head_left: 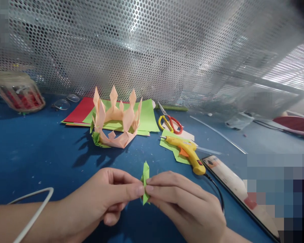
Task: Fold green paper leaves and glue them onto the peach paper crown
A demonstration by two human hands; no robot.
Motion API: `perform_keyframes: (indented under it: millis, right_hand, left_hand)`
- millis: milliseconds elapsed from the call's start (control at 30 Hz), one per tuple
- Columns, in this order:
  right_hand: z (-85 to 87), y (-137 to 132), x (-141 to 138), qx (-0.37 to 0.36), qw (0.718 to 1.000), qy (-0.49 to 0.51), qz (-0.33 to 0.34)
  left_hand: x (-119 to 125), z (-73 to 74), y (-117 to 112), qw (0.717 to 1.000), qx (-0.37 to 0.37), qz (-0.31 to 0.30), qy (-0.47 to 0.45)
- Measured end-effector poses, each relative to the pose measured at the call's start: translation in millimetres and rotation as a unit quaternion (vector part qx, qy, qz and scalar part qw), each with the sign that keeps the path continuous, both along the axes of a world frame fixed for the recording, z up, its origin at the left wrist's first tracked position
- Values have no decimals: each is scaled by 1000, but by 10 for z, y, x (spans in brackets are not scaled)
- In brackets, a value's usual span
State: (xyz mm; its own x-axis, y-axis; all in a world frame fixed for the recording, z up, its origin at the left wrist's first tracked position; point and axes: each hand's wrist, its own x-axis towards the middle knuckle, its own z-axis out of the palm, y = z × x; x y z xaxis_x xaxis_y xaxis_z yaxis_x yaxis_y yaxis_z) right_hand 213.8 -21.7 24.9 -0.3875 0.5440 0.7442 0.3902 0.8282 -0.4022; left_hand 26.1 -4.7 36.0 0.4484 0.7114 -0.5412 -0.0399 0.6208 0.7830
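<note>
Between both hands, low in the middle of the head view, stands a small folded piece of green paper [146, 172], narrow and upright. My left hand [101, 192] pinches it from the left, thumb and forefinger pressed together. From the right, my right hand [187, 199] grips the same piece with its fingertips. Beyond the hands sits a peach paper crown [124, 140] with pointed diamond tips. A bit of crumpled green paper [96, 137] is at the crown's left side.
Behind the crown lie red and green paper sheets [149, 116]. To the right are scissors [171, 123], a yellow glue gun [187, 148] and a phone [238, 192]. A jar [20, 94] and glasses [63, 104] stand at the left. A white cable [38, 212] crosses my left forearm.
</note>
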Motion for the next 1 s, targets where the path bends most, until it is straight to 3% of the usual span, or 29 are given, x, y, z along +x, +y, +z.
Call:
perform_keyframes:
  millis: [267, 467, 800, 1000]
  right_hand:
    - [-13, 10, 46, 37, 997, -43, 52]
    - [-116, -6, 57, 84, 993, -85, 21]
    - [-124, 22, 45, 178, 978, -107, -5]
    - [-211, -89, -7, 107, 982, -141, -70]
  left_hand:
    - [24, 55, 1, 999, 7, -13, 34]
    - [21, 73, 12, 999, 2, -33, 25]
    - [-5, 26, 47, 995, -14, -95, 22]
    - [7, 56, 82, 993, -22, -116, 31]
